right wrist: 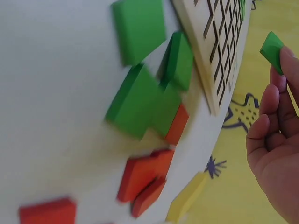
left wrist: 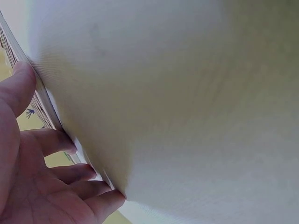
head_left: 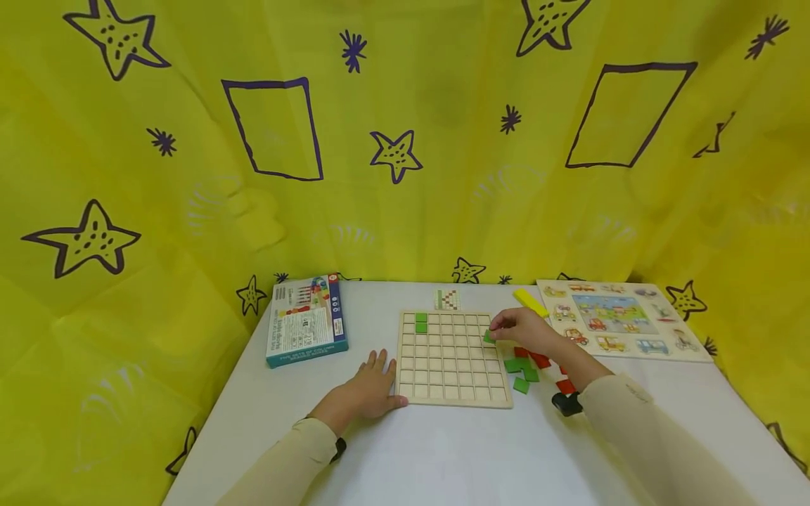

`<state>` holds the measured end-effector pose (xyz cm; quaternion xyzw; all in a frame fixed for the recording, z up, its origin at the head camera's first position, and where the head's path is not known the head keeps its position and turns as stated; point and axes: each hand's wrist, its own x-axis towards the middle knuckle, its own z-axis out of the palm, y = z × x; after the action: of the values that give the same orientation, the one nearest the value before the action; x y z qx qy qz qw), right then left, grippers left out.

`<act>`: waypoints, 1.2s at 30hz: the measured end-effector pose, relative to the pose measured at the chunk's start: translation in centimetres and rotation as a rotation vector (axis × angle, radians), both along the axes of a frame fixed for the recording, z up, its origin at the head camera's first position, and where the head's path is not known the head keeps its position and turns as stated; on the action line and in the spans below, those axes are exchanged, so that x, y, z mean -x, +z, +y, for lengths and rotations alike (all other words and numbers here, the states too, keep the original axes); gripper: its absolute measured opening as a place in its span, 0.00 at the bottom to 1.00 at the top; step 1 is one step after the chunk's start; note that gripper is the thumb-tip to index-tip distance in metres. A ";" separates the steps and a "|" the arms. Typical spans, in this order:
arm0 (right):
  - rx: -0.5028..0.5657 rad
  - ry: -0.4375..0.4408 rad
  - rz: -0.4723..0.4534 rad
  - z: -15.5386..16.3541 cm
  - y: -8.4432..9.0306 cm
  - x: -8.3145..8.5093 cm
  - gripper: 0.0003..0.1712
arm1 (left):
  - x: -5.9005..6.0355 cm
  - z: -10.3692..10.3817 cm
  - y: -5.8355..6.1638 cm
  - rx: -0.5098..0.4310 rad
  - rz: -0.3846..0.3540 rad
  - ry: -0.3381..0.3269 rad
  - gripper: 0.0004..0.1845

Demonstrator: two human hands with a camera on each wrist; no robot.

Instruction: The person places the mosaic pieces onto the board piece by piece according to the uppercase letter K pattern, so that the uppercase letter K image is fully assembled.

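Observation:
A wooden grid board (head_left: 452,358) lies on the white table (head_left: 443,450) with two green tiles (head_left: 420,322) set in its far left cells. My left hand (head_left: 370,390) lies flat and open on the table, fingers (left wrist: 56,140) against the board's left edge (left wrist: 42,100). My right hand (head_left: 522,329) hovers over the board's right edge and pinches a green tile (head_left: 489,337), seen at the fingertips (right wrist: 272,50) in the right wrist view. Loose green tiles (right wrist: 140,100) and red tiles (right wrist: 145,179) lie beside the board.
A blue game box (head_left: 306,320) lies at the left. A small pattern card (head_left: 446,299) sits behind the board. A yellow block (head_left: 530,302) and a vehicle puzzle board (head_left: 623,318) lie at the right. Yellow patterned cloth (head_left: 405,140) surrounds the table.

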<state>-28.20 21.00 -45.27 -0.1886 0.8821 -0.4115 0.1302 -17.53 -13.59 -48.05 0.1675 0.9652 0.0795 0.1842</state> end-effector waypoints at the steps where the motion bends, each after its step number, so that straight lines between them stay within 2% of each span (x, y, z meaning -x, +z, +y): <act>1: 0.004 0.006 0.001 -0.6 0.0 0.2 0.07 | 0.0 0.0 0.0 0.000 0.002 0.001 0.47; 8: 0.033 0.049 0.005 -4.7 -0.2 1.5 0.06 | 0.0 0.1 -0.2 0.016 -0.002 -0.003 0.47; 20: 0.026 0.101 -0.007 -10.8 -1.4 2.8 0.03 | -0.5 0.3 0.9 0.029 -0.003 0.014 0.47; 28: 0.013 0.147 -0.009 -12.8 -2.1 3.1 0.03 | -0.1 0.0 0.6 0.038 0.003 0.013 0.47; 36: -0.055 0.141 0.006 -13.8 -2.7 2.9 0.03 | -0.2 -0.1 0.5 0.032 0.000 0.009 0.47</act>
<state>-31.12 7.22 -48.00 -0.2476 0.8781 -0.3763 0.1614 -17.36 -13.68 -47.59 0.1603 0.9672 0.0648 0.1863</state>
